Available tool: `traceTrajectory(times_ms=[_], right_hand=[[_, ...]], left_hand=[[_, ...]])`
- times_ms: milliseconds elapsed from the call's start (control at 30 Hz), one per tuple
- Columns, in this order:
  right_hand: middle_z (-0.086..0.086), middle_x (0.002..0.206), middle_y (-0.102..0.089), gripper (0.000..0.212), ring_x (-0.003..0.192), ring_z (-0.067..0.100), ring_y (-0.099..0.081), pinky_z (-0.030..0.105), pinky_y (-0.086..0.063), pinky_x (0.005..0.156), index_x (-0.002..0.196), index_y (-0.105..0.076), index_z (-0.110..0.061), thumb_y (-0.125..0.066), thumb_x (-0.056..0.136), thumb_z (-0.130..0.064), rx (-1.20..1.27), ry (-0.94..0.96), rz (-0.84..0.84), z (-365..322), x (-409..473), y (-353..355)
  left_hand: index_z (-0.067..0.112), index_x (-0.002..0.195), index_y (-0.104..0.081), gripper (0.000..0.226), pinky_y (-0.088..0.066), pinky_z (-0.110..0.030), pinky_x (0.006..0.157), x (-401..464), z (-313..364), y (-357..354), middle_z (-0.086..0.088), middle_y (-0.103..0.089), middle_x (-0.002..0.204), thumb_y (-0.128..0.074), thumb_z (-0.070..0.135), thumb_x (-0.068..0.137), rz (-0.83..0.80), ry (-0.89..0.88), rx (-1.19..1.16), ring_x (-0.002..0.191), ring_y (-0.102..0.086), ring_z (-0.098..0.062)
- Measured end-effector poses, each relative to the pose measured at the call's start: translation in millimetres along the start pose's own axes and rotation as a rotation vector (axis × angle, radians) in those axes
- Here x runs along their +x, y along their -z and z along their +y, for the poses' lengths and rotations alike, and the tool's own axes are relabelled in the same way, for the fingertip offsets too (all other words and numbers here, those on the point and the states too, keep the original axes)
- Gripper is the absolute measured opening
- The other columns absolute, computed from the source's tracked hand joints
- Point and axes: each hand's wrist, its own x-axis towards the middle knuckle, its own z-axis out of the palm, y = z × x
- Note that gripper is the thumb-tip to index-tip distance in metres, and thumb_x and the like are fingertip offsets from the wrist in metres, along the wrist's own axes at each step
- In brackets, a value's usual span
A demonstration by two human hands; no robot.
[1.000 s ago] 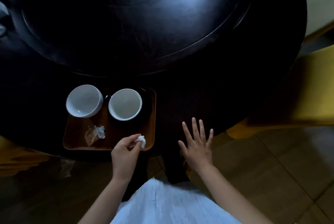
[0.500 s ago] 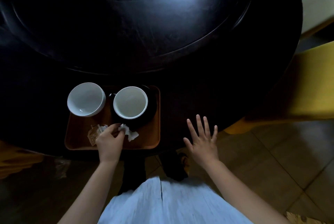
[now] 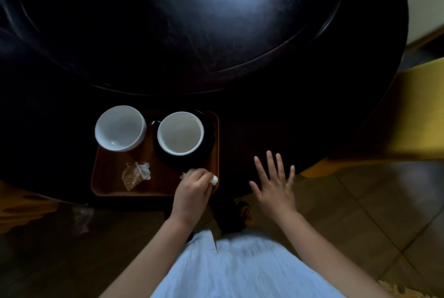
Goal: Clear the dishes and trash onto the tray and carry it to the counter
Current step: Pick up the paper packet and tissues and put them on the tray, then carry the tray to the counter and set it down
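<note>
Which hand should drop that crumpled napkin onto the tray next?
The left hand. It already pinches the crumpled napkin right over the tray's near right corner. The right hand is open and empty, spread flat beside the tray over the table edge.

1. A dark round table (image 3: 240,57) fills the upper frame; a raised round inner disc (image 3: 168,21) is seen at its middle.
2. A brown tray (image 3: 115,177) is set on the table at its near edge, lower left of centre.
</note>
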Motion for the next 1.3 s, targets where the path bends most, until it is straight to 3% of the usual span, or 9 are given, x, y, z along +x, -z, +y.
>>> traceTrajectory(times_ms=[233, 400, 600, 700, 800, 900, 967, 1167, 1300], right_hand=[[0.002, 0.151, 0.027, 0.069, 0.139, 0.023, 0.027, 0.054, 0.009, 0.113, 0.135, 0.028, -0.036, -0.025, 0.093, -0.053, 0.026, -0.021, 0.011, -6.1, -2.9, 4.9], [0.008, 0.158, 0.004, 0.063, 0.144, 0.025, 0.01, 0.053, -0.003, 0.115, 0.145, 0.001, -0.031, -0.034, 0.095, -0.044, 0.127, -0.093, 0.035, -26.1, -7.3, 12.8], [0.014, 0.152, -0.023, 0.055, 0.142, 0.028, -0.015, 0.048, -0.023, 0.112, 0.143, -0.026, -0.02, -0.046, 0.093, -0.035, 0.29, -0.06, 0.149, -71.7, -0.4, 28.6], [0.015, 0.134, -0.043, 0.051, 0.127, 0.028, -0.035, 0.041, -0.041, 0.1, 0.135, -0.039, -0.013, -0.054, 0.089, -0.031, 0.331, -0.088, 0.195, -95.2, 10.0, 37.2], [0.012, 0.118, -0.05, 0.043, 0.109, 0.026, -0.047, 0.035, -0.047, 0.084, 0.123, -0.044, -0.01, -0.06, 0.087, -0.028, 0.391, -0.149, 0.189, -111.0, 16.7, 40.3], [0.011, 0.105, -0.056, 0.032, 0.091, 0.027, -0.058, 0.032, -0.046, 0.064, 0.108, -0.046, -0.009, -0.063, 0.085, -0.022, 0.523, -0.284, 0.263, -127.7, 12.8, 35.4], [0.012, 0.096, -0.059, 0.027, 0.085, 0.029, -0.06, 0.032, -0.044, 0.06, 0.1, -0.048, -0.007, -0.065, 0.082, -0.019, 0.5, -0.36, 0.352, -141.5, 6.7, 28.9], [0.023, 0.096, -0.059, 0.035, 0.092, 0.04, -0.057, 0.046, -0.046, 0.073, 0.097, -0.056, 0.0, -0.074, 0.074, -0.018, 0.453, -0.552, 0.452, -186.4, 8.1, 15.2], [0.024, 0.111, -0.055, 0.028, 0.105, 0.039, -0.049, 0.047, -0.042, 0.083, 0.112, -0.051, 0.001, -0.056, 0.086, -0.008, 0.739, -0.624, 0.477, -190.1, 15.0, 18.7]], left_hand=[[0.006, 0.125, -0.056, 0.045, -0.047, -0.041, 0.096, -26.5, -16.3, 15.9, -0.013, -0.06, 0.123, -0.065, 0.015, 0.082, 0.013, -0.061, 0.005, 0.116, -0.054, -0.026], [0.01, 0.131, -0.047, 0.046, -0.025, -0.033, 0.111, -62.9, -62.1, 45.7, -0.016, -0.05, 0.135, -0.042, 0.033, 0.091, 0.089, -0.01, 0.127, 0.13, -0.039, -0.026], [0.005, 0.133, -0.042, 0.054, -0.031, -0.052, 0.104, -70.6, -138.8, 84.5, -0.025, -0.042, 0.138, -0.047, 0.031, 0.086, 0.163, 0.331, 0.254, 0.13, -0.037, -0.039], [0.004, 0.137, -0.035, 0.06, -0.037, -0.057, 0.098, -49.5, -162.8, 95.5, -0.027, -0.039, 0.137, -0.06, 0.021, 0.086, 0.153, 0.547, 0.224, 0.127, -0.036, -0.042], [0.006, 0.138, -0.032, 0.06, -0.044, -0.055, 0.089, -24.7, -175.3, 102.1, -0.024, -0.044, 0.13, -0.058, 0.025, 0.086, 0.108, 0.699, 0.128, 0.119, -0.042, -0.041], [0.006, 0.132, -0.041, 0.051, -0.046, -0.048, 0.079, -6.7, -185.6, 108.3, -0.021, -0.049, 0.125, -0.057, 0.021, 0.086, 0.067, 0.698, 0.057, 0.112, -0.049, -0.038], [0.005, 0.129, -0.044, 0.047, -0.045, -0.045, 0.077, 0.7, -192.1, 112.2, -0.02, -0.051, 0.124, -0.057, 0.018, 0.085, 0.029, 0.686, 0.026, 0.11, -0.052, -0.037], [0.007, 0.117, -0.055, 0.034, -0.046, -0.038, 0.073, 10.1, -214.4, 127.0, -0.018, -0.063, 0.108, -0.053, 0.014, 0.085, -0.031, 0.61, -0.064, 0.099, -0.059, -0.034], [0.009, 0.111, -0.061, 0.027, -0.041, -0.031, 0.068, 12.8, -226.7, 131.7, -0.014, -0.068, 0.095, -0.054, 0.013, 0.085, -0.039, 0.592, -0.128, 0.082, -0.057, -0.022]])
